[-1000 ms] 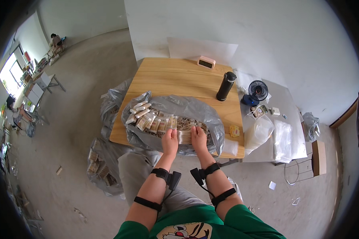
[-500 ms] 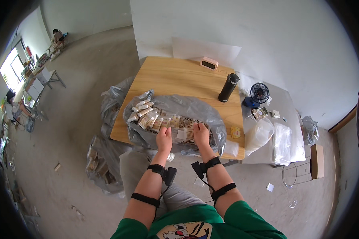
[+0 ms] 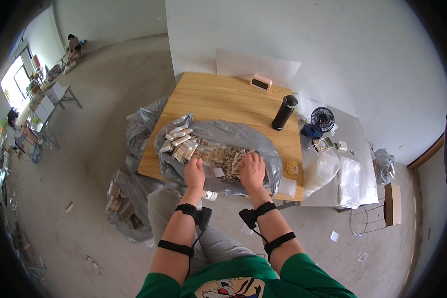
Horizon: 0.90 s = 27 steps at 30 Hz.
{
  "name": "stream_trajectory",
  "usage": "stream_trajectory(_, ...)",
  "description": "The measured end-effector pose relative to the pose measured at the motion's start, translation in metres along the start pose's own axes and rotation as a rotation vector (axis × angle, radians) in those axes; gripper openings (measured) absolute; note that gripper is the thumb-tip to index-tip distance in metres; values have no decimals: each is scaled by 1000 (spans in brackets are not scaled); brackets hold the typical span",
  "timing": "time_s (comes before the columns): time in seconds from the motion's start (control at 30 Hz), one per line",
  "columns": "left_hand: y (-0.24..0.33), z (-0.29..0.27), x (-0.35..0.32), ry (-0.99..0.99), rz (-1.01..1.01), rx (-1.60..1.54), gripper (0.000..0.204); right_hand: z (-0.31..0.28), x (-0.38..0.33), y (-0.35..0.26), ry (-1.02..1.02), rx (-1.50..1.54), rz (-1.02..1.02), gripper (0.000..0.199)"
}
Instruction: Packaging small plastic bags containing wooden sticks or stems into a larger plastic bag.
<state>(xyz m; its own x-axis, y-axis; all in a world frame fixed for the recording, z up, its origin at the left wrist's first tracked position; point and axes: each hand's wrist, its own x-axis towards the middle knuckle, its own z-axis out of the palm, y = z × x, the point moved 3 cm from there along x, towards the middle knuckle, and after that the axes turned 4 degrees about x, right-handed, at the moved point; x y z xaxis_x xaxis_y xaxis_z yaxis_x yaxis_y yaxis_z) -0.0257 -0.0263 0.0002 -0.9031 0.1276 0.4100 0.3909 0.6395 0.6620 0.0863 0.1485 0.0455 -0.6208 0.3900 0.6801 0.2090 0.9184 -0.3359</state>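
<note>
A grey plastic bag (image 3: 233, 130) lies spread wide on the wooden table, full of loose thin wooden sticks (image 3: 232, 161) that look like swabs. Small clear packets (image 3: 183, 150) of them are heaped at its left side. Over the bag's near edge, beside the packets, my left hand (image 3: 194, 175) is closed, thumb and fingers together; what its fingertips hold, if anything, cannot be made out. My right hand (image 3: 254, 171) rests back up on the sticks, fingers apart, fingertips partly hidden among them. Between both hands lies a small white piece (image 3: 219, 172).
On the wooden table (image 3: 218, 94) stand a black bottle (image 3: 284, 113) and a pink clock (image 3: 260, 82). A grey side table holds a small fan (image 3: 323, 119) and clear plastic bags (image 3: 350, 181). Another filled grey bag (image 3: 129, 206) sits on the floor at left. Two people are far left.
My hands have moved apart a little, the left one leftward. My right hand has turned from a closed grip to fingers laid over the sticks. The small white piece has shifted left.
</note>
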Motion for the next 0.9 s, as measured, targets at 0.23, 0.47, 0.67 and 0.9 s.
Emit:
stream_trajectory(0.23, 12, -34, 5, 11, -19, 21, 22, 52, -37, -25, -440, 187, -259, 22)
stream_trajectory(0.47, 13, -57, -15, 51, -13, -45, 25, 77, -37, -10, -445, 292, -79, 20)
stream_trajectory(0.67, 16, -53, -32, 41, -112, -161, 28, 50, -36, 1, -366, 932, 571, 11)
stream_trajectory(0.9, 31, -44, -52, -22, -181, -305, 36, -41, -45, 43, -139, 1369, 971, 18)
